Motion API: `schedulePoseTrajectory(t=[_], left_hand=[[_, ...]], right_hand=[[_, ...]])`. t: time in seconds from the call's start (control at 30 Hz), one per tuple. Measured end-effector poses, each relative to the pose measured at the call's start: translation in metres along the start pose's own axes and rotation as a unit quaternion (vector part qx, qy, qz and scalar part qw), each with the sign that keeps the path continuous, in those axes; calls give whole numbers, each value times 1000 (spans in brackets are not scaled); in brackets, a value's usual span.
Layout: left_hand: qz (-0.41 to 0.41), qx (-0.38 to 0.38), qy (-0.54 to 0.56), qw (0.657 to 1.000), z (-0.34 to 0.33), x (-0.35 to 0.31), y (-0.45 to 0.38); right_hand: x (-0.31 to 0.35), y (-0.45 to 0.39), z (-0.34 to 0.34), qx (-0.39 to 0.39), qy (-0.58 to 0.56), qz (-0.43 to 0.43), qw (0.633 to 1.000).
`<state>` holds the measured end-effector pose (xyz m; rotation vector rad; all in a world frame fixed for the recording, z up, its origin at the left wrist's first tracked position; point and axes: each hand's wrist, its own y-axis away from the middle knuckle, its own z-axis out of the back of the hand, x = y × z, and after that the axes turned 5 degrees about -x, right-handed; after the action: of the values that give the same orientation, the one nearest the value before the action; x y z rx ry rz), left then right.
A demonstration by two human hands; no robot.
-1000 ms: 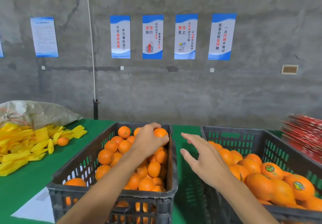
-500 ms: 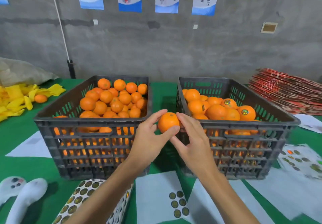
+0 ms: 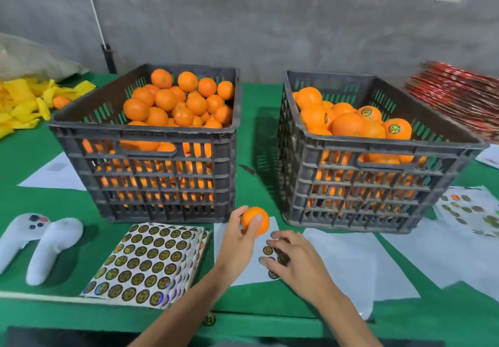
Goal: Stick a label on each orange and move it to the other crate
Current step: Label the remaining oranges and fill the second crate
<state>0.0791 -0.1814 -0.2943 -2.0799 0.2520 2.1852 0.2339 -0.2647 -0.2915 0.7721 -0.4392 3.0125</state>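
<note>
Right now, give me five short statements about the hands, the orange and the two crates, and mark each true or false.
1. The left hand holds an orange. True.
2. The right hand rests inside the right crate. False: it lies on a label sheet in front of the crates.
3. Some oranges in the right crate carry round labels. True.
4. The left crate is empty. False: it is heaped with oranges.
5. A stack of full label sheets lies in front of the left crate. True.
</note>
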Motion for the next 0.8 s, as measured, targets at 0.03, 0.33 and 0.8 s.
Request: schedulePoseTrajectory(t=[0.03, 0.33, 0.8], left_hand=[[1, -3, -4, 1000, 1, 4, -2], [-12, 1, -42, 999, 3, 11, -2], [-1, 21, -19, 1000, 7, 10, -2]], right_hand=[[-1, -1, -1, 1, 9, 2, 1000], [3, -2, -3, -55, 45, 51, 996], [2, -6, -8, -56, -47, -16, 997]])
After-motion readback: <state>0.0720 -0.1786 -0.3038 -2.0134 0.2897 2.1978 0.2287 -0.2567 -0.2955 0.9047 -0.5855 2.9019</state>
